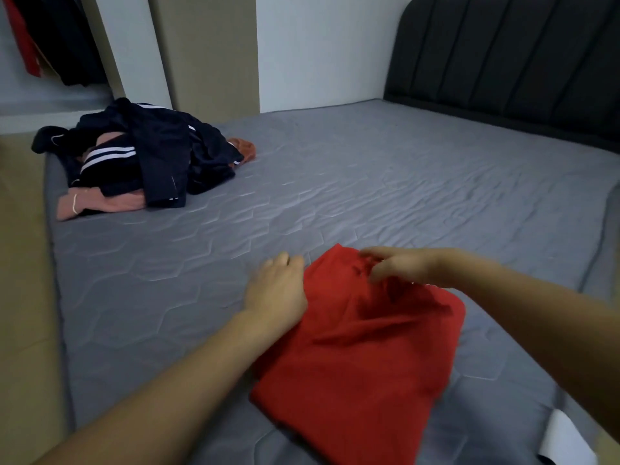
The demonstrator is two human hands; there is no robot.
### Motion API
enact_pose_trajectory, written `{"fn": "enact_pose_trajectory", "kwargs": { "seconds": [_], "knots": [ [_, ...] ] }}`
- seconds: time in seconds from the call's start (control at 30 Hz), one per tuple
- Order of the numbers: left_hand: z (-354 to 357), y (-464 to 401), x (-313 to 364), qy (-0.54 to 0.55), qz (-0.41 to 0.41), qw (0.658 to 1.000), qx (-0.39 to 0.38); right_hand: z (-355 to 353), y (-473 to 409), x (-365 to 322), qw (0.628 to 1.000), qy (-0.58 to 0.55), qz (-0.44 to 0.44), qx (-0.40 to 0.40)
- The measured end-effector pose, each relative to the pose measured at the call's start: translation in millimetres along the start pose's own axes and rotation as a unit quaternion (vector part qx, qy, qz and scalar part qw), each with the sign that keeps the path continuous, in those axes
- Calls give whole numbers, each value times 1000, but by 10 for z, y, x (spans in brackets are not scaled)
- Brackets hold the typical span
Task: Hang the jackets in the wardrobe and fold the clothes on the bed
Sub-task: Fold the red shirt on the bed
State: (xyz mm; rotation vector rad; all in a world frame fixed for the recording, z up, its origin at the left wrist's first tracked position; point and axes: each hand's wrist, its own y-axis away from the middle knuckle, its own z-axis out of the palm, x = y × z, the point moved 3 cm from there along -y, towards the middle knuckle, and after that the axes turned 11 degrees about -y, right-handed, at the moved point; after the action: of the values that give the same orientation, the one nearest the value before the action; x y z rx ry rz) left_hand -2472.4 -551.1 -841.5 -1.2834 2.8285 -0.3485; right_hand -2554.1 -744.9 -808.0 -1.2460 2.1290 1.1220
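The bed [352, 182], with its grey quilted mattress, is filling most of the view, running back to a dark padded headboard [503, 62]. At the far left an open wardrobe [50, 38] is showing dark and red garments already hanging inside, so the jacket part of the task looks at least partly done, though how many jackets belong there cannot be told.

Near the far left corner of the mattress a pile of clothes [144, 159] is lying unfolded: dark striped sportswear tangled over pink and orange pieces. That heap is what is left, by the look of it.

Close to the person, a red garment [355, 357] is lying on the mattress as a compact, roughly rectangular bundle, seemingly folded or nearly so.

The left hand [276, 290] is resting at the garment's left edge, fingers curled under, holding nothing as far as can be seen. The right hand [399, 265] is hovering over the top edge, fingers loosely spread and apart, gripping nothing.
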Motion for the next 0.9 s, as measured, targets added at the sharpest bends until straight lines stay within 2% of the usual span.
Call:
{"fn": "enact_pose_trajectory", "kwargs": {
  "seconds": [0.03,0.07,0.13,0.17,0.2,0.27,0.33,0.37,0.43,0.5,0.57,0.63,0.7,0.9],
  "knots": [
    [-22,123,43,26,25,999,13,-39,83,60,1000,10,-4,-27],
    [-17,249,82,62,41,997,-30,-95,162,120,997,71,-2,-44],
    [29,488,118,88,42,973,-209,-182,314,236,977,202,26,-68],
    [55,582,119,62,46,961,-266,-211,386,283,965,248,47,-76],
    [50,627,120,30,52,959,-276,-224,443,318,951,293,49,-82],
    [12,621,188,2,72,977,-200,-172,521,379,911,400,22,-94],
    [-28,574,276,19,72,990,-121,-105,569,403,873,477,-19,-99],
    [-17,544,301,18,69,992,-103,-78,573,389,857,505,-48,-93],
    [24,503,323,-1,49,992,-115,-75,548,292,834,534,-122,-66],
    [56,481,309,-17,26,990,-141,-122,438,171,853,494,-159,-49],
    [63,453,271,-2,2,984,-180,-183,274,80,899,413,-140,-41],
    [82,444,242,38,-21,966,-253,-230,156,2,933,336,-133,0],
    [84,472,238,78,-37,945,-316,-213,95,0,951,284,-121,35],
    [66,585,239,174,-100,935,-294,-239,-58,85,968,248,-14,41]
  ]
}}
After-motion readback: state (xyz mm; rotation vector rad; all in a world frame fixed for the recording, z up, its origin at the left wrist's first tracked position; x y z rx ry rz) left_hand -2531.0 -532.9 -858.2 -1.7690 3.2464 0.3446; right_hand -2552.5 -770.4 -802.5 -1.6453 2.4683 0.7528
